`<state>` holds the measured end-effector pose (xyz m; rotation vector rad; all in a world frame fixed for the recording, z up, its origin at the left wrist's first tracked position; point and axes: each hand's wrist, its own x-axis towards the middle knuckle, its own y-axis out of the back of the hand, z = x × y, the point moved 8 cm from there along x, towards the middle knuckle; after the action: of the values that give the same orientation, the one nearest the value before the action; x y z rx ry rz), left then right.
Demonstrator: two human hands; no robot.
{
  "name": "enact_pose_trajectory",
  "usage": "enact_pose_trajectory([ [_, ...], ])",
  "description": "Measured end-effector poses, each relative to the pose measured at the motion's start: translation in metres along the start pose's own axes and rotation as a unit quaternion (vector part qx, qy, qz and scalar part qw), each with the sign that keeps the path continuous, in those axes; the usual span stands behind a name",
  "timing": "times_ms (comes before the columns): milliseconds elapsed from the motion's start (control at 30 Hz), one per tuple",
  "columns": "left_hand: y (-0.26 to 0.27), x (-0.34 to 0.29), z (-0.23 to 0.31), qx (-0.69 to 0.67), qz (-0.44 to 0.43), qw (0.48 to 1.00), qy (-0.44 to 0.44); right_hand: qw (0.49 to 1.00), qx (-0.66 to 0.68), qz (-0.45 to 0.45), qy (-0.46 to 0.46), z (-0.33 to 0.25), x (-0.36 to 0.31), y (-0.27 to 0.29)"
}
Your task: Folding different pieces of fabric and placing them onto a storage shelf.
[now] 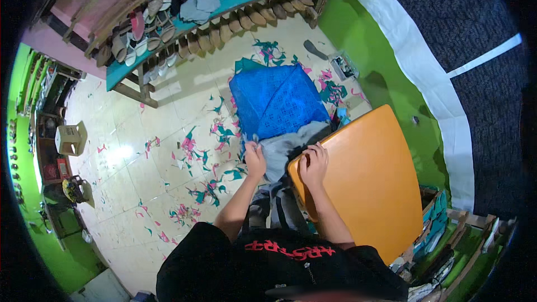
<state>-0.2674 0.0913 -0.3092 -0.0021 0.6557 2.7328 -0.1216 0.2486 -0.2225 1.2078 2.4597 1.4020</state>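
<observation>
A grey sheet of material (288,144) lies over the near edge of a blue perforated sheet (277,99). My left hand (255,159) pinches the left edge of the grey sheet. My right hand (314,163) grips the sheet's right side where it meets the corner of an orange board (369,182). The grey material hangs down between my forearms toward my lap.
Teal and pink offcuts (204,159) litter the tiled floor. A teal shelf (184,25) at the back holds shoe soles and sandals. A small stool (71,137) stands at the left. A green wall (375,56) is at the right.
</observation>
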Motion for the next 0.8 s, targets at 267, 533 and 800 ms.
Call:
enact_pose_trajectory([
  [267, 0.113, 0.043, 0.131, -0.234, 0.119, 0.957, -0.124, 0.995, 0.086, 0.023, -0.041, 0.012, -0.007, -0.002],
  [533, 0.162, 0.002, 0.239, -0.437, -0.003, 0.881, -0.181, 0.991, 0.123, -0.049, -0.005, -0.075, -0.017, -0.015],
  [800, 0.155, -0.039, 0.288, -0.563, -0.231, 0.773, -0.176, 0.844, 0.467, -0.121, -0.235, -0.060, -0.028, 0.022],
])
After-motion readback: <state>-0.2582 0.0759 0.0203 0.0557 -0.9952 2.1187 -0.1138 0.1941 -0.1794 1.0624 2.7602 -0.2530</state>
